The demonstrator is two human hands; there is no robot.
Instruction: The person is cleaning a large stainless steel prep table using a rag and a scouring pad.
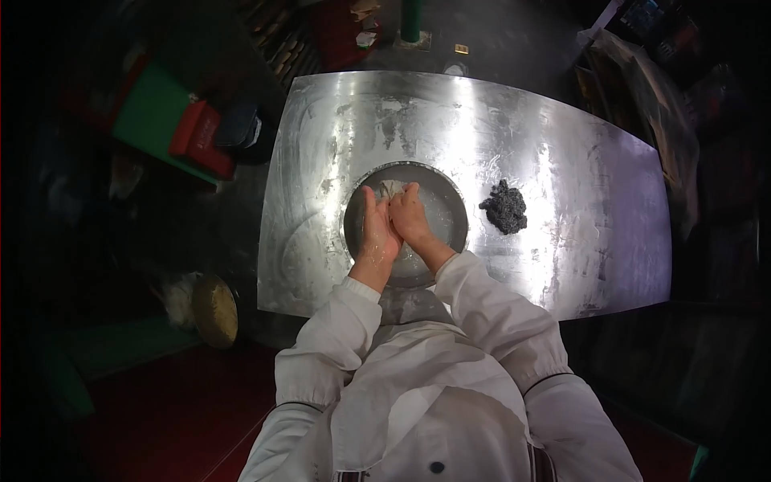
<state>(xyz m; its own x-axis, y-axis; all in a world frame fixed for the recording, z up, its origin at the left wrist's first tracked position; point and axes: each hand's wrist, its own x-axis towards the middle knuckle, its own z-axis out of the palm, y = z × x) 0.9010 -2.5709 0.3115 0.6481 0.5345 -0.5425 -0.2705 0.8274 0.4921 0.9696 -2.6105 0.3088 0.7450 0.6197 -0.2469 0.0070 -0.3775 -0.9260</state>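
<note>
Both my hands are over a round metal basin [356, 178] that looks to hold cloudy water. My left hand [378, 232] is palm up and wet, its thumb side extended; its other fingers are partly hidden behind my right hand. Curled against the left palm, my right hand [411, 214] grips a pale, crumpled cloth-like piece [393, 187], which shows just beyond the fingers. What it is made of cannot be told for certain. To the right of the basin, a dark grey tangle of steel wool [506, 208] lies on the metal tabletop [572, 229].
Wet streaks and smears mark the tabletop. Off its left side are a red box [202, 135], a dark bin [238, 129] and a round container with yellowish contents [215, 310]. A green post [411, 21] stands beyond the far edge. Plastic sheeting [659, 90] hangs at the right.
</note>
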